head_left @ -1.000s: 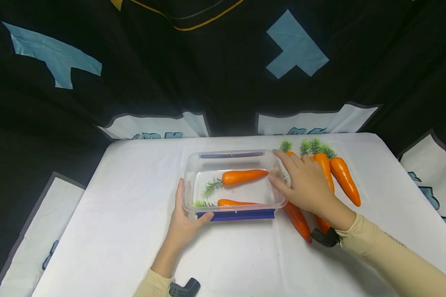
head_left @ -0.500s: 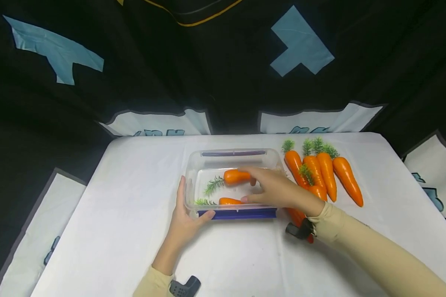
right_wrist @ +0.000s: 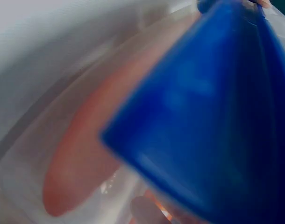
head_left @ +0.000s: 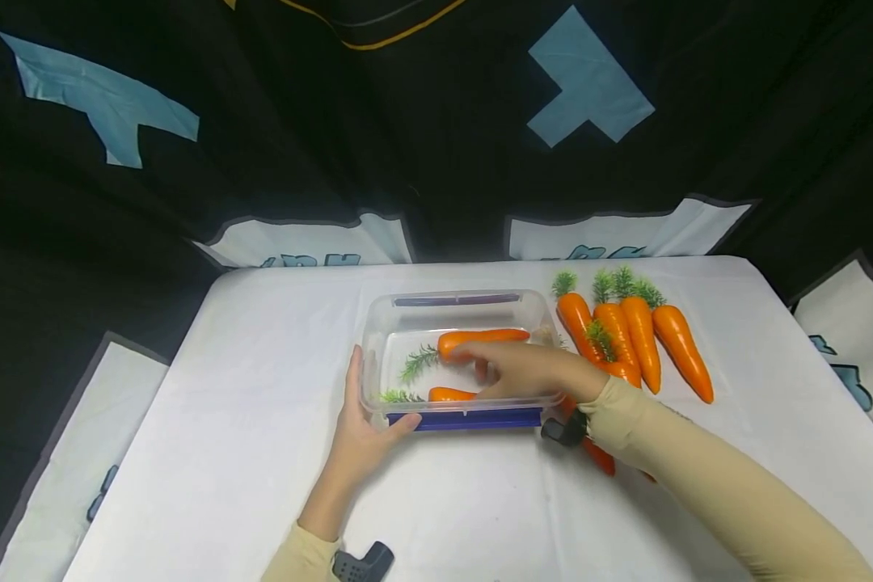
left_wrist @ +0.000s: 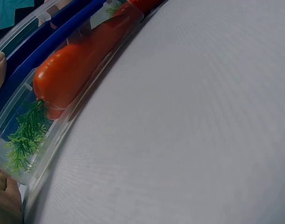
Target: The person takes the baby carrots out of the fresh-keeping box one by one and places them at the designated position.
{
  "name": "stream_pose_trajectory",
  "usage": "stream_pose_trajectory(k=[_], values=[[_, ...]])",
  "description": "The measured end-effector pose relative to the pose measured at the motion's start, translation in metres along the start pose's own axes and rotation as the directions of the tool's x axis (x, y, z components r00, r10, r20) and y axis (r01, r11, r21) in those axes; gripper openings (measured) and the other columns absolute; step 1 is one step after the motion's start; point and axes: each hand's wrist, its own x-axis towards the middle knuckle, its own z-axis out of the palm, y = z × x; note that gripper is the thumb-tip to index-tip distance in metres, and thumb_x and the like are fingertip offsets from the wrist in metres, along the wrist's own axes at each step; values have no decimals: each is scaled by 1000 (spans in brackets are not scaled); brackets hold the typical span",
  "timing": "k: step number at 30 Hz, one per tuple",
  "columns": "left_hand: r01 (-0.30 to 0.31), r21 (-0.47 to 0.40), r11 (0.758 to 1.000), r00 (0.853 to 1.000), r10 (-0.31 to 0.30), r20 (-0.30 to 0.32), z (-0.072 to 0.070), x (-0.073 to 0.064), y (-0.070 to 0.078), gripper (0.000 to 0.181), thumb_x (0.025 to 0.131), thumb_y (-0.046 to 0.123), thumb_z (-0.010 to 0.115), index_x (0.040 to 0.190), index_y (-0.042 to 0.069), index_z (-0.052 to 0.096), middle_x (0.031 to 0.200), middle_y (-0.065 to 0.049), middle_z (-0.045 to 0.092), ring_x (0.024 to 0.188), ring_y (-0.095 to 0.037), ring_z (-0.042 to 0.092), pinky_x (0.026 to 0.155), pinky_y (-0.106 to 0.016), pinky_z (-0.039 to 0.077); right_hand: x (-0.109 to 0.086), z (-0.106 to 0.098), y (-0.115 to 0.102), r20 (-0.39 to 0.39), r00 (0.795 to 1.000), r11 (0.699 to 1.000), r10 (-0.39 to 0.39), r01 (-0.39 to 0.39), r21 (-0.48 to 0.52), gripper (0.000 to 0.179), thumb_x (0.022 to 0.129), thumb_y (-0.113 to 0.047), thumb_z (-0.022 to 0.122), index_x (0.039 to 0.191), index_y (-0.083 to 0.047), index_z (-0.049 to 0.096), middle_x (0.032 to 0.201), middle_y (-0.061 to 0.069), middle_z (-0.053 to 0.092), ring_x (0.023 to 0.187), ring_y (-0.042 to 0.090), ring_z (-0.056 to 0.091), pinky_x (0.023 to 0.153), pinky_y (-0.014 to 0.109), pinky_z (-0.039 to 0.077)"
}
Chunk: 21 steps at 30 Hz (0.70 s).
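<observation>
A clear plastic food container (head_left: pixel 454 301) with blue latch flaps stands on the white table. My left hand (head_left: pixel 356 440) grips its near left corner, thumb over the front rim and fingers along the left side. Inside lie a rear carrot (head_left: pixel 498 335) and a front carrot (head_left: pixel 449 394), both with green tops to the left. My right hand (head_left: pixel 527 370) reaches into the container between them, index finger over the rear carrot's lower edge and thumb beside the front carrot. The left wrist view shows the front carrot (left_wrist: pixel 67 74) through the wall. The blue flap (right_wrist: pixel 189 107) fills much of the right wrist view.
Several loose carrots (head_left: pixel 643 343) with green tops lie on the table right of the container, some partly under the right forearm. The white table (head_left: pixel 262 364) extends to the left and front. A black cloth (head_left: pixel 407 145) hangs behind it.
My right hand has moved left from the container's right edge and the loose carrots into the container, then slightly down from the rear carrot. My left hand keeps its grip.
</observation>
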Motion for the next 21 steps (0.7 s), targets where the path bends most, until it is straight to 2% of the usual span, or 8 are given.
stream_pose_trajectory(k=[6, 14, 21], values=[[6, -1, 1000, 1000, -6, -5, 0, 0, 1, 121, 76, 27, 87, 156, 48, -1, 168, 6, 1, 155, -26, 9, 122, -60, 16, 4, 2, -1, 34, 999, 1000, 2, -2, 0, 63, 91, -18, 72, 147, -25, 46, 104, 5, 63, 88, 16, 56, 80, 28, 51], [5, -5, 1000, 1000, -5, -5, 1, -1, 3, 121, 76, 27, 87, 156, 48, -2, 168, 5, 1, 155, -27, 9, 122, -60, 16, 6, 3, 1, 65, 998, 1000, -20, 18, 24, 59, 92, -14, 70, 145, -27, 49, 104, 1, 63, 89, 16, 56, 84, 29, 52], [7, 3, 1000, 1000, -7, -4, 0, -1, 2, 121, 76, 27, 87, 155, 49, -2, 168, 5, 2, 155, -27, 9, 122, -61, 16, 8, 3, -1, 76, 997, 998, -19, 23, -56, 53, 91, -19, 72, 141, -24, 55, 104, -6, 64, 91, 13, 59, 90, 29, 53]])
